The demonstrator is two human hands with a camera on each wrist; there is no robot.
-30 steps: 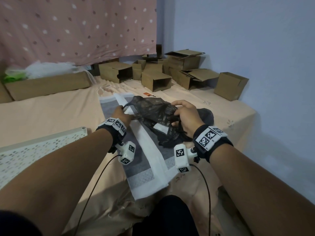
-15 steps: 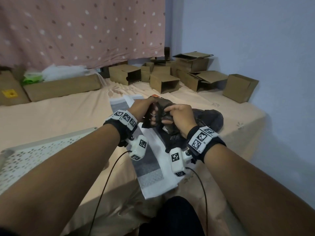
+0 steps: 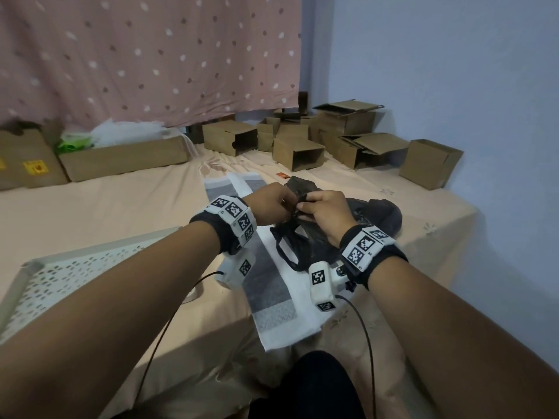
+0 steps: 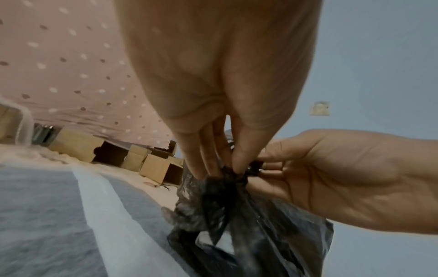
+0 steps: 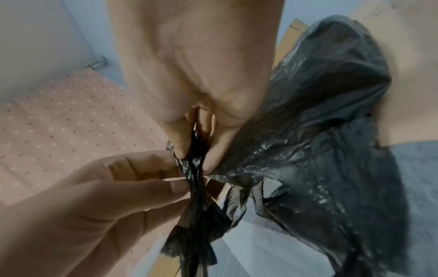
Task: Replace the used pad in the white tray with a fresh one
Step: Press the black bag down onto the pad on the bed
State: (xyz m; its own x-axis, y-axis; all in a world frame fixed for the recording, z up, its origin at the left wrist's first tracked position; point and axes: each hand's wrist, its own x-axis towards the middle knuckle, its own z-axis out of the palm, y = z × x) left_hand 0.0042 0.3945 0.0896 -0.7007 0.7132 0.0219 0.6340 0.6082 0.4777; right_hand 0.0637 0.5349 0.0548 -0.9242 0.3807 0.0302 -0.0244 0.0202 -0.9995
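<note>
A black plastic bag lies on a folded grey and white pad on the bed. My left hand and right hand meet above it, and both pinch the bag's gathered top. In the left wrist view my left hand pinches the twisted black bag, with the right hand beside it. In the right wrist view my right hand pinches the bag's neck; the bag's body bulges to the right. The white perforated tray sits at the left.
Several open cardboard boxes stand at the far end of the bed, one near the right edge. A long carton with white plastic lies at the back left. The blue wall runs along the right.
Both hands came together from the bag's sides, gathered its top and lifted it slightly. The camera view tilted up.
</note>
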